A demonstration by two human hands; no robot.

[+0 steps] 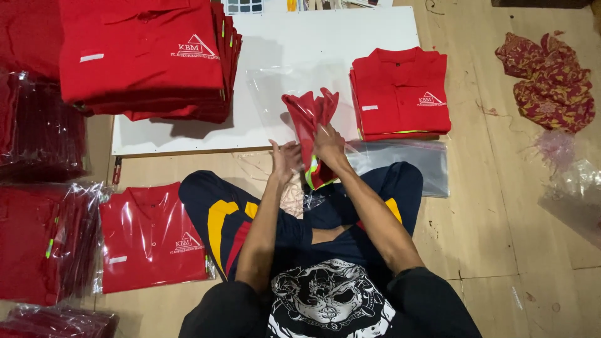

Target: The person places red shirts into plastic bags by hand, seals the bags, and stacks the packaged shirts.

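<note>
I sit cross-legged on the floor. My right hand (328, 143) grips a rolled red polo shirt (309, 119) with a yellow-green trim, held upright above my lap. My left hand (285, 160) is beside it, fingers on a clear plastic bag (313, 199) that hangs below the shirt. A white board (350, 37) lies on the floor just beyond my hands, with another clear bag (282, 84) on it.
A tall stack of folded red shirts (141, 56) stands at the board's left end, a small stack (400, 91) at its right. Empty clear bags (413, 159) lie by my right knee. Bagged red shirts (150, 238) lie left. Patterned cloth (551, 81) lies far right.
</note>
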